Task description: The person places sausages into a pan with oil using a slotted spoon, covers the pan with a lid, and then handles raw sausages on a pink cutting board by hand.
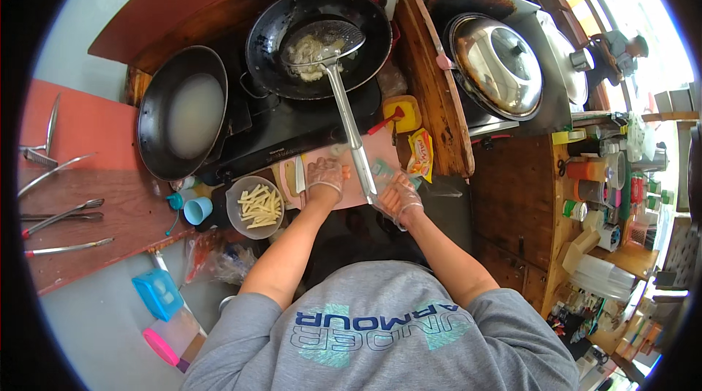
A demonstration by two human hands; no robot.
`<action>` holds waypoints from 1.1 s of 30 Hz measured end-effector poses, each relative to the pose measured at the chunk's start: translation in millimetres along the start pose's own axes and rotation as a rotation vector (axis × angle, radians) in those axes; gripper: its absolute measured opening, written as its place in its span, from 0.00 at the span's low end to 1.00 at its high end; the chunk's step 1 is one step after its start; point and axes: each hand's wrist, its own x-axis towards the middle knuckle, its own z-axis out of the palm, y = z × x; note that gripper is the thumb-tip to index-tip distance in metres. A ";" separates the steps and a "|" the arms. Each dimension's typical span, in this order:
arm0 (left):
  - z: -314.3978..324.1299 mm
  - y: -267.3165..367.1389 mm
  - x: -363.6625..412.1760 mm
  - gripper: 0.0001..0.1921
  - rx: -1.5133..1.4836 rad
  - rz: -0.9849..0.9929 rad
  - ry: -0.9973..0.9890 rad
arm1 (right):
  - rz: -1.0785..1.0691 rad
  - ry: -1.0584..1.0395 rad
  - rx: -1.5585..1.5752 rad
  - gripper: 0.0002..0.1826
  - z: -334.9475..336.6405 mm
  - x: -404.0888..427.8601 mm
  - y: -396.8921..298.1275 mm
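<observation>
My left hand, in a clear plastic glove, is over a pink cutting board. Small orange pieces show at its fingertips; whether it grips them is unclear. A knife lies just left of it. My right hand, also gloved, is at the board's right edge with its fingers curled. Beside those fingers is the handle end of a metal skimmer; I cannot tell whether they hold anything. The skimmer's perforated bowl rests in a black wok, with pale food in and under it.
Left of the board, a bowl holds cut potato strips. A second wok contains cloudy liquid. Tongs lie on the left counter. At right are a yellow container, a seasoning packet, a wooden partition and a lidded pan.
</observation>
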 end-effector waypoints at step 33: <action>97.8 52.9 -427.7 0.27 -1.947 -1.029 1.036 | 1.482 1.300 -2.270 0.38 -162.4 -31.1 127.7</action>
